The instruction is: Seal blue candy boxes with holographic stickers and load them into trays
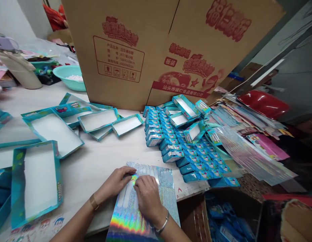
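Left hand (115, 183) and right hand (148, 198) both down on a shiny rainbow sheet (168, 191) that lies flat at the near table edge. Fingers of both are bent and narrow, tips pressed to the sheet's upper middle, with the two hands touching or nearly so. Cannot tell whether either hand pinches anything. Gold band on the left wrist, silver bangle on the right.

Sheet sits directly under the hands and hangs a little over the table (95, 161) edge toward the person.

Just right of the hands and ahead: small blue boxes (176, 146) packed in rows, a few open ones lying on top. Further right: a loose pile of shiny sheets (249, 156) and printed cards, fanned and overlapping.

Left of the hands: open blue trays (37, 181), white inside, scattered flat. More of them ahead-left.

Ahead, well beyond the hands: a big cardboard carton (158, 50) with red print, standing on the table. Far ahead-left: a teal bowl (70, 75).
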Motion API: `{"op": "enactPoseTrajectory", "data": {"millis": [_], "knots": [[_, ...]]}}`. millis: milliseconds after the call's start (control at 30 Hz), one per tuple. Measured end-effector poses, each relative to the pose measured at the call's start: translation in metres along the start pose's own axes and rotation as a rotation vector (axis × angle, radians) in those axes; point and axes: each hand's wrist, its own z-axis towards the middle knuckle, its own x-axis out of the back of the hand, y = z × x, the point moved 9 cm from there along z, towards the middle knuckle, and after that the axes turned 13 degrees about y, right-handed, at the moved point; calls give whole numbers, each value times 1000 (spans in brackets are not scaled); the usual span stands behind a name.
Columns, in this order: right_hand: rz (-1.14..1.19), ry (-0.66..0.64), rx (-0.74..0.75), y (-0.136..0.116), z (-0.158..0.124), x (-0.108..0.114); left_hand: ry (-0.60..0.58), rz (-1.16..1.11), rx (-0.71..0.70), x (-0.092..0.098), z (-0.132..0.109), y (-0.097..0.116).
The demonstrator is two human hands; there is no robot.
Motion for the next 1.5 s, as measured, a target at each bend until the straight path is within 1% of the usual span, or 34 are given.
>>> {"op": "enactPoseTrajectory", "data": {"millis": [133,333,433,500,567,600,633,700,767,833,900,933,1000,1067,1100,1167,1267,1367,1433,1500], "knots": [[-5,-11,-24,4,5,1,7,-6,3,0,2,2],[-109,-38,58,3,11,-5,5,-12,17,-2,4,1],[-124,-40,83,2,11,-11,-8,-1,19,-3,4,-3],[-129,-45,98,-1,10,-11,-13,15,11,-5,2,-8],[-92,-48,98,-5,11,-1,-1,47,-15,-6,0,-13],[-47,-42,81,-6,13,9,8,69,-35,-6,0,-14],[20,-25,48,-6,16,22,15,90,-55,-6,-1,-15],[204,33,-89,5,26,56,4,129,-93,-8,2,-12],[403,93,-272,27,37,86,-2,161,-109,-8,10,0],[555,115,-436,54,47,104,17,134,-76,-5,25,19],[664,112,-547,79,57,109,4,-10,15,-8,43,40],[711,112,-579,90,62,108,-38,-111,69,-15,51,51],[781,124,-611,109,72,106,-164,-285,154,-35,65,72],[803,154,-619,127,83,105,-250,-358,175,-53,80,89],[791,173,-621,135,88,106,-261,-368,169,-61,88,94],[721,226,-623,153,97,109,-246,-370,151,-72,106,98],[463,300,-609,175,111,116,-154,-234,92,-82,135,94],[109,349,-519,184,125,120,-24,-24,31,-81,159,90],[-87,374,-437,183,132,119,54,91,13,-77,168,89],[-232,370,-397,184,137,115,122,225,-14,-73,172,91]]}}
